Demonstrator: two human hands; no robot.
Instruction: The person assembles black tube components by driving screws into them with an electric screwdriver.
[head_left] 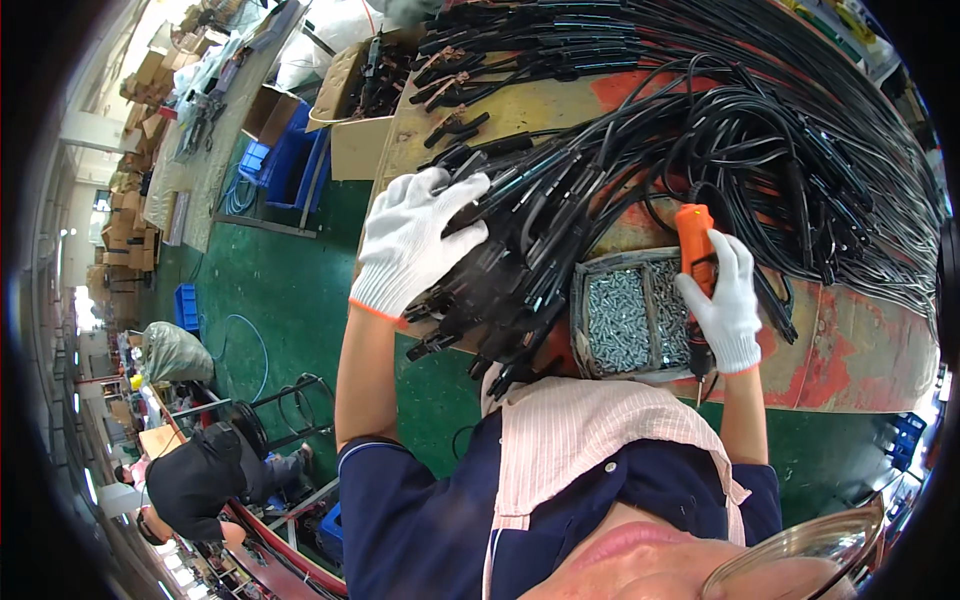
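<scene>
My left hand (415, 238), in a white knit glove, lies spread on the edge of a heap of black clamp-like cable handles (540, 225). Its thumb and index finger are apart, with the fingertips touching the handles. My right hand (728, 305), gloved too, is wrapped around an orange electric screwdriver (694, 232). The tool stands upright, its bit pointing down toward me past the table's near edge. Beside it sits a divided tray (578, 320) with silver screws (618, 315) in one compartment and darker small screws in the other.
Long black cables (740, 110) cover the far and right parts of the worn yellow-red table (850, 350). More handles with copper-coloured jaws lie at the far left. Cartons (360, 150) and a blue bin (300, 150) stand past the table. Another person (200, 480) bends over at lower left.
</scene>
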